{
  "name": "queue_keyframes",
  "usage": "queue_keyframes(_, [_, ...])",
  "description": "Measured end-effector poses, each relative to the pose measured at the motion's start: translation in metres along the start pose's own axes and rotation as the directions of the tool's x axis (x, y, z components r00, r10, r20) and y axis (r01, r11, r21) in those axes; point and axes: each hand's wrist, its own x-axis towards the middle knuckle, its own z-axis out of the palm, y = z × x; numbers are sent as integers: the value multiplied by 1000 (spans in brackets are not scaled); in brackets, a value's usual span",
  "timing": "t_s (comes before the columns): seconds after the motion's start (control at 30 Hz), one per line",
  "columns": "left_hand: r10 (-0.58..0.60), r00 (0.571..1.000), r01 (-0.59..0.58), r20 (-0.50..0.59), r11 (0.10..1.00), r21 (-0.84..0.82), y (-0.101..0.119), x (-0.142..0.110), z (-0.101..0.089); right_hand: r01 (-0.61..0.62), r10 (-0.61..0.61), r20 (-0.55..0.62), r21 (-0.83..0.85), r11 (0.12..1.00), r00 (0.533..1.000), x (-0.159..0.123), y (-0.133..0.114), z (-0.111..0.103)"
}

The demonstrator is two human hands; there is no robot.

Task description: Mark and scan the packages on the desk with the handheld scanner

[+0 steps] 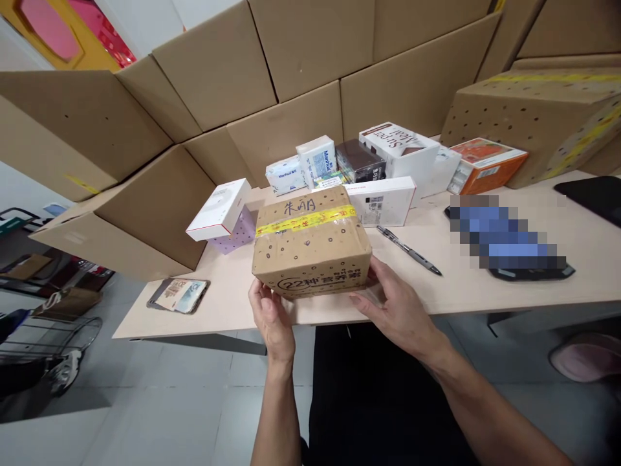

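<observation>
A small brown cardboard box (315,249) is held between my two hands over the table's front edge. Yellow printed tape crosses its top beside handwritten characters, and dark dots and printing mark its sides. My left hand (272,320) grips the lower left corner, fingers partly hidden under it. On the lower right corner, my right hand (395,307) is closed with the thumb at the front. Right of the box lies a grey pen (409,250) on the table. Behind the box stands a flat white box (383,200).
Large cardboard boxes (301,52) wall the back of the table (233,291). Tissue packs (315,162), a white "Super Meal" box (400,152) and an orange box (488,165) stand before them. A white box (220,207) rests on a purple one; banknotes (179,296) lie left, a pixelated device (509,243) right.
</observation>
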Motion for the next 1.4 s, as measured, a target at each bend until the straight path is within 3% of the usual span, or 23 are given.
queue_keyframes(0.17, [15,999,-15,30,1000,22,-3,-3,-3,-21,19,-77,-21,1000,997,-2,1,4])
queue_keyframes(0.4, [32,999,-32,0,998,56,-4,5,4,7,6,-172,79,997,985,-3,0,5])
queue_keyframes(0.53, [199,978,-198,-68,980,22,-6,9,13,42,0,-216,190,981,976,-7,5,6])
queue_keyframes(0.63, [311,950,-311,-18,950,18,-10,7,18,61,1,-251,240,969,968,-9,8,6])
queue_keyframes(0.73, [262,964,-263,43,965,21,-13,4,20,78,-14,-274,224,971,962,-9,7,5])
queue_keyframes(0.87, [161,987,-161,28,987,1,-10,5,19,90,-31,-273,206,974,961,-8,3,5])
queue_keyframes(1.03, [126,991,-125,53,992,-29,-10,10,17,151,-115,-241,136,979,964,-6,2,1])
queue_keyframes(1.13, [118,993,-118,-5,979,-168,-15,10,15,190,-147,-225,181,965,963,-7,5,-1])
queue_keyframes(1.27, [159,976,-197,-150,937,-287,-22,8,12,202,-148,-185,321,925,972,-10,9,-1])
queue_keyframes(1.4, [199,967,-239,-160,925,-296,-24,6,9,179,-111,-176,441,880,978,-11,11,-2])
